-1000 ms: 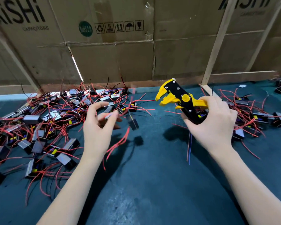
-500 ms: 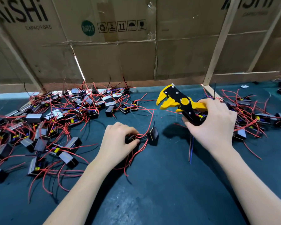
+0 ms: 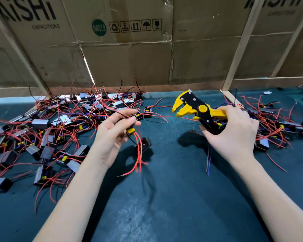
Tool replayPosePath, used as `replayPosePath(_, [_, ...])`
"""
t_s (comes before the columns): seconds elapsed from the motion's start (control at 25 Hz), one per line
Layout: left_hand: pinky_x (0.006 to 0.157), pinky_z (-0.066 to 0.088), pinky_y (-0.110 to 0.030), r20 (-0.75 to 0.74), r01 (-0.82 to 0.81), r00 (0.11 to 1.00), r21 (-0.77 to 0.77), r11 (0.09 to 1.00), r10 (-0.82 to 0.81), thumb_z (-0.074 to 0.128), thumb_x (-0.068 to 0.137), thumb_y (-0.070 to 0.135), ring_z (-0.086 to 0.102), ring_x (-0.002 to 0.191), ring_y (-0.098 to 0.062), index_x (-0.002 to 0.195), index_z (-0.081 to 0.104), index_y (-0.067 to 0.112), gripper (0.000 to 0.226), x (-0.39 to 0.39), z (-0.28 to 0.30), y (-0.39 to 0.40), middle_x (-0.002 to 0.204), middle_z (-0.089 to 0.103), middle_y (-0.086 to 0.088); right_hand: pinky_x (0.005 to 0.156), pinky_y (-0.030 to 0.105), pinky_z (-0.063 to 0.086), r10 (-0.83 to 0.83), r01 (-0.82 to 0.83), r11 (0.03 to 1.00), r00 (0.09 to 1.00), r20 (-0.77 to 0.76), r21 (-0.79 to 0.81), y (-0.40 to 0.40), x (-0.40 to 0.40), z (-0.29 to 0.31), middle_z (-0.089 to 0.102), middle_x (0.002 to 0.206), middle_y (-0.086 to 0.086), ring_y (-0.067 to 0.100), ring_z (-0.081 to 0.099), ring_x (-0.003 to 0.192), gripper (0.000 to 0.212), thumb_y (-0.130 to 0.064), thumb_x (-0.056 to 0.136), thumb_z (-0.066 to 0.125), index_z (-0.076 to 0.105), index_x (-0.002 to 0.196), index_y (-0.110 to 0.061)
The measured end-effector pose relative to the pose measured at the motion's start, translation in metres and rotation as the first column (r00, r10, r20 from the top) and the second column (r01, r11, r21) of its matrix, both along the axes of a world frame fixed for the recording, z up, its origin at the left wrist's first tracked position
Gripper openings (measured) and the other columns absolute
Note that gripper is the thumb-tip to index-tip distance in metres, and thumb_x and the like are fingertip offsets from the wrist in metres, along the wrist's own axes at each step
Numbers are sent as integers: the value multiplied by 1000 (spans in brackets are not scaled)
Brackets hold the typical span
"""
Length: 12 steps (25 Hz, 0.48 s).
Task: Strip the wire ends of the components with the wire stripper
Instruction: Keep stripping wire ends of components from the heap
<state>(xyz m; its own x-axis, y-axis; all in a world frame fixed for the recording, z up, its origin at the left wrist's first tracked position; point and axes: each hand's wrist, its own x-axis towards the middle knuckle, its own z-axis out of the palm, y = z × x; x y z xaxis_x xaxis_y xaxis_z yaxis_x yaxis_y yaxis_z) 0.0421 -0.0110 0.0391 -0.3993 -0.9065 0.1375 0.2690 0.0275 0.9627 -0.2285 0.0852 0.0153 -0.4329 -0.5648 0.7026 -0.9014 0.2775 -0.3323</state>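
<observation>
Wire stripper (image 3: pixel 197 110), yellow w/ black, held above the dark green table (image 3: pixel 173 198) at center-right, head pointing left, mouth open; right hand (image 3: pixel 234 135) curled round its handles. Left hand (image 3: pixel 114 135) raised, fingers pinching a small component (image 3: pixel 130 131) w/ red wires (image 3: pixel 138 158) dangling below. A second black component (image 3: pixel 145 143) sits under it. Piles of wired components lie left (image 3: pixel 47 130) & right (image 3: pixel 278 126); cardboard wall (image 3: pixel 129 58) behind.
</observation>
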Motion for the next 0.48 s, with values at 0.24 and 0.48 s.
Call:
replayPosePath(0.24, [67, 47, -12, 30, -63, 997, -288, 956, 74, 68, 81, 6, 67, 78, -5, 94, 75, 21, 21, 31, 12, -14, 83, 76, 0, 79, 38, 30, 3, -3, 1000, 1000, -28, 7, 0, -1, 0, 63, 95, 2, 30, 55, 92, 51, -38, 62, 82, 61, 103, -18])
replayPosePath(0.48, [65, 50, -11, -168, -40, 986, -150, 988, 14, 67, 76, 13, 68, 76, -3, 82, 79, 22, 17, 21, 17, -7, 84, 76, 5, 78, 39, 30, 6, -5, 1000, 998, -58, 17, 0, -1, -1, 62, 93, 2, 30, 54, 91, 50, -37, 60, 82, 60, 102, -18])
